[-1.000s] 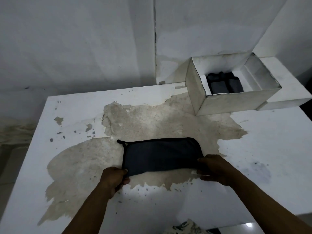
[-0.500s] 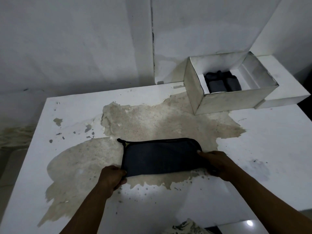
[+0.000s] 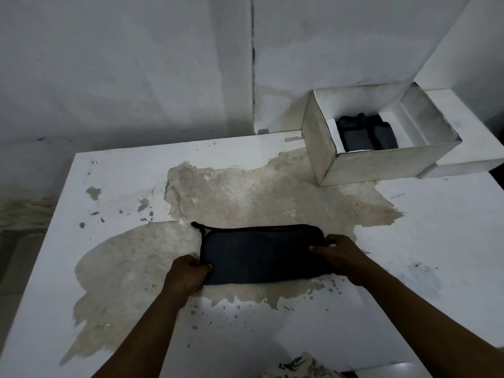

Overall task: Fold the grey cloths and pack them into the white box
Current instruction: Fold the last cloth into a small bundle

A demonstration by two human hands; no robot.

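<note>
A worn white painted table (image 3: pixel 436 227) bears an open white cardboard box (image 3: pixel 381 165) at its far right, with folded grey cloths (image 3: pixel 365 135) inside. A flat folded dark grey cloth (image 3: pixel 261 255) lies mid-table, its ends pinched by the left hand (image 3: pixel 188 274) and right hand (image 3: pixel 343 255).

The left hand (image 3: pixel 188 276) gripping the near left corner of the grey cloth (image 3: pixel 261 255) and the right hand (image 3: pixel 346 257) gripping its right end cover those parts, so the folds there and the fingers under the fabric cannot be made out. The near wall of the white box (image 3: pixel 381 165) hides the lower part of the dark folded cloths (image 3: pixel 365 135) inside, and their number is unclear in the dim light. Both forearms, the table (image 3: pixel 436 227) on its near and right sides, and a patterned scrap (image 3: pixel 302 368) at the bottom are cut off by the edge.
</note>
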